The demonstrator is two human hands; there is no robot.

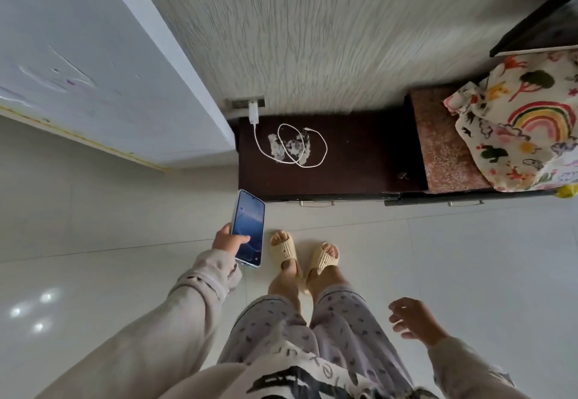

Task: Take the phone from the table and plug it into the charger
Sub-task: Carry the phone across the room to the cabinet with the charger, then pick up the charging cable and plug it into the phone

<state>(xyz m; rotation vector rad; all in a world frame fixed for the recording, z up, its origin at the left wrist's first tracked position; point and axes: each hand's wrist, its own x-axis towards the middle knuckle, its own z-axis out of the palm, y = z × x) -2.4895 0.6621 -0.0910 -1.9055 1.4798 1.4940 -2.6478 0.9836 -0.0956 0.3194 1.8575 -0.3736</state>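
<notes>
My left hand (pixel 227 239) grips a blue phone (pixel 248 226) with its screen lit, held out in front of me just short of the dark nightstand (pixel 359 160). A white charger block (pixel 253 113) sits in a wall socket (pixel 245 103) above the nightstand's back left corner. Its white cable (pixel 301 145) lies coiled in loops on the nightstand top, with the free plug end (pixel 308 130) near the middle. My right hand (pixel 413 320) hangs low at my right side, fingers apart, holding nothing.
A pale blue wall or door panel (pixel 93 70) stands to the left of the nightstand. A bed with a colourful rainbow-print blanket (pixel 516 123) lies to the right. My feet in cream slippers (pixel 305 253) stand on the glossy tiled floor (pixel 469 258).
</notes>
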